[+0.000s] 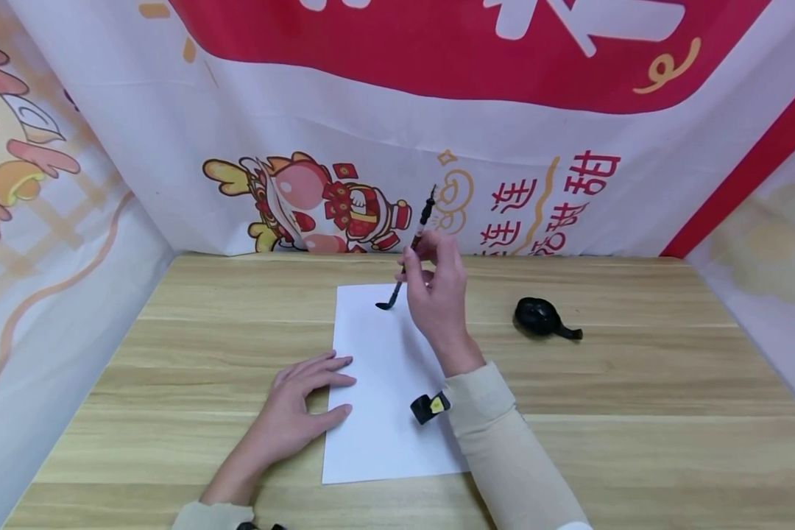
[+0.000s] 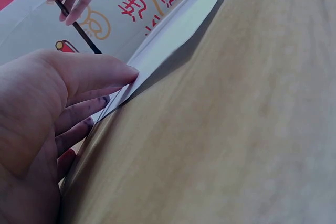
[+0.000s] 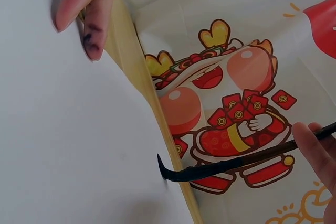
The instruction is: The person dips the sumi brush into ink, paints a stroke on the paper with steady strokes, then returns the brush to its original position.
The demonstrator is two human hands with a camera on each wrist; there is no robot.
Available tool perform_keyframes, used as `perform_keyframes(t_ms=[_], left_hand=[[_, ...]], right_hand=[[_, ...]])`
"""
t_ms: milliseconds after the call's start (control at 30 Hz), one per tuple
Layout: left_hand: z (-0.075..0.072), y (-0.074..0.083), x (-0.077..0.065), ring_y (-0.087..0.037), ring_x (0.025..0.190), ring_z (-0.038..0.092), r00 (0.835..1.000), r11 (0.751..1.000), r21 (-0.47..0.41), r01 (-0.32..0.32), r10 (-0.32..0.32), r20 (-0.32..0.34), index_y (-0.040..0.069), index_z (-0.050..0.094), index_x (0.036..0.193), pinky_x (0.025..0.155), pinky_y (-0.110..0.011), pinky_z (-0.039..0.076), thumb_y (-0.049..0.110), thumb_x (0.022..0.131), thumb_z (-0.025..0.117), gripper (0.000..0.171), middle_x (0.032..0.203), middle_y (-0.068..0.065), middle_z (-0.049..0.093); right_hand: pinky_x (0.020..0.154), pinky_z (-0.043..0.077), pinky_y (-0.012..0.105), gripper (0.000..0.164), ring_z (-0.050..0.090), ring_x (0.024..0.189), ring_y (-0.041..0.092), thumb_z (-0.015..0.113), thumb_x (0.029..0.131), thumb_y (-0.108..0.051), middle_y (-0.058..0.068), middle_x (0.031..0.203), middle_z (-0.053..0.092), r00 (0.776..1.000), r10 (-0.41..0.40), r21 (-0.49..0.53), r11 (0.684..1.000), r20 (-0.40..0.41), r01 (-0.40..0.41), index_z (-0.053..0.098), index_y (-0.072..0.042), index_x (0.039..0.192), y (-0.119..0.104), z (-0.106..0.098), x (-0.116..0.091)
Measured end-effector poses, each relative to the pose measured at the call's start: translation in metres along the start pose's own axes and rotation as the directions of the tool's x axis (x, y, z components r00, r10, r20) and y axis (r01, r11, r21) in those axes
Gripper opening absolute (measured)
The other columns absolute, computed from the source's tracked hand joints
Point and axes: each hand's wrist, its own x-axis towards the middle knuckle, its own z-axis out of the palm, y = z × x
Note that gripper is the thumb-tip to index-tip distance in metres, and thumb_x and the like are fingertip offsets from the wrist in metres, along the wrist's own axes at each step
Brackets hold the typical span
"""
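Fingers on the right hand (image 1: pixel 440 294) are pinching a brush (image 3: pixel 231 164) by its handle, dark bent tip (image 3: pixel 168 176) below and left of them, by the far end of the white sheet (image 1: pixel 384 419); can't tell if it's pressing or barely skimming. Left hand (image 1: pixel 298 412) has its fingers spread loose over the sheet's left edge. If it were me, I'd go light on the pinch, stand the brush up straighter, get that bend out of the hairs before a stroke, and pin the paper with the left fingertips (they look smudged, so watch for prints). Headcount: two hands, one brush, one sheet beneath the fingers, one black gourd-shaped thing (image 1: pixel 535 316) off right of the right fingers, one wooden table (image 1: pixel 636 456).
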Motion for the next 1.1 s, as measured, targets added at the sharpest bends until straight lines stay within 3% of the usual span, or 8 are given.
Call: perform_keyframes(t_ms=[333, 600, 867, 1100], left_hand=[[-0.0005, 0.0007, -0.0001, -0.034, 0.153, 0.051, 1.0, 1.0, 0.008, 0.002, -0.002, 0.0, 0.027, 0.081, 0.119, 0.121, -0.067, 0.021, 0.019, 0.086, 0.09, 0.036, 0.15, 0.004, 0.068], [-0.0003, 0.0006, 0.0007, -0.034, 0.153, 0.05, 1.0, 1.0, 0.016, 0.007, -0.007, 0.002, 0.026, 0.081, 0.119, 0.121, -0.067, 0.022, 0.019, 0.086, 0.09, 0.036, 0.15, 0.004, 0.068], [-0.0003, 0.0012, 0.001, -0.034, 0.153, 0.051, 1.0, 1.0, 0.018, 0.003, -0.003, -0.002, 0.025, 0.081, 0.119, 0.121, -0.066, 0.022, 0.018, 0.085, 0.09, 0.035, 0.15, 0.003, 0.069], [-0.0001, 0.0011, 0.0018, -0.034, 0.153, 0.05, 1.0, 1.0, 0.014, 0.005, -0.005, -0.003, 0.025, 0.081, 0.119, 0.121, -0.066, 0.022, 0.018, 0.085, 0.09, 0.035, 0.15, 0.002, 0.069]], right_hand=[[0.073, 0.064, 0.023, 0.022, 0.071, 0.097, 0.025, 0.058, 0.11, -0.009, 0.015, 0.115, 0.058, 0.999, -0.035, -0.065, 0.997, 0.026, 0.037, 0.053, -0.004, 0.131, -0.0025, -0.0001, -0.0005], [0.072, 0.066, 0.033, 0.02, 0.071, 0.099, 0.023, 0.057, 0.111, -0.01, 0.015, 0.114, 0.057, 0.996, -0.069, -0.135, 0.988, 0.048, 0.075, 0.053, -0.004, 0.13, -0.0055, 0.0006, -0.0014], [0.072, 0.064, 0.024, 0.019, 0.07, 0.101, 0.022, 0.056, 0.112, -0.01, 0.013, 0.114, 0.057, 0.994, -0.075, -0.184, 0.979, 0.073, 0.088, 0.053, -0.007, 0.131, -0.0079, 0.002, -0.0025], [0.071, 0.064, 0.027, 0.019, 0.071, 0.101, 0.025, 0.057, 0.111, -0.008, 0.015, 0.112, 0.057, 0.993, -0.085, -0.171, 0.981, 0.077, 0.097, 0.054, -0.003, 0.129, -0.0098, 0.0039, -0.0024]])
